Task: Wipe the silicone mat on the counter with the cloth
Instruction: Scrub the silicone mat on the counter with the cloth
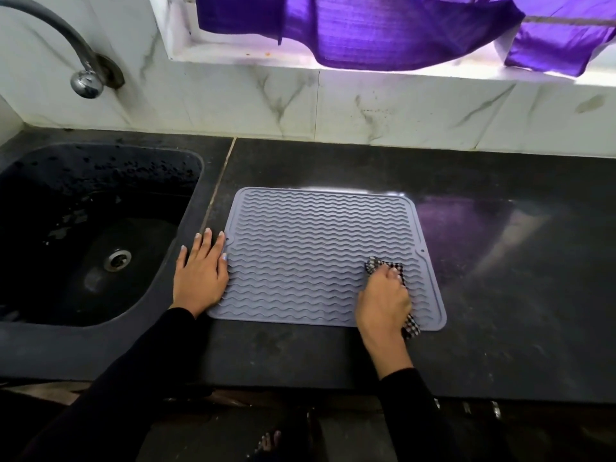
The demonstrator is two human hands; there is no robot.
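lying flat on a dark stone bench (333, 355), the grey silicone mat (316, 248) sits just right of a seam in the slab, its wavy ridges running side to side and a raised rim around its edge. the right hand (383, 298) is over the mat's near right corner, its fingers (390, 270) curled around a bunched black-and-white checked cloth (408, 323) and pressing it onto the ridges; bits of the cloth poke out ahead of the knuckles and behind the wrist. the left hand (200, 275) lies flat with straight, spread fingers, holding nothing, partly on the bench and partly over the mat's left edge. both arms wear black sleeves (133, 378).

the bench surface is scuffed and dusty-looking, with a pale glare and a purple reflection to the right of the mat. a dark sink (30, 331) is sunk into the bench on the left, wet with droplets, a metal drain (116, 260) at its bottom. above it a curved tap (85, 80) comes out of the white marble-patterned wall tiles (266, 105). higher up, a white window ledge (253, 60) carries purple cloth (366, 28) hanging over a line. a bare foot (268, 443) shows on the floor below the bench edge.
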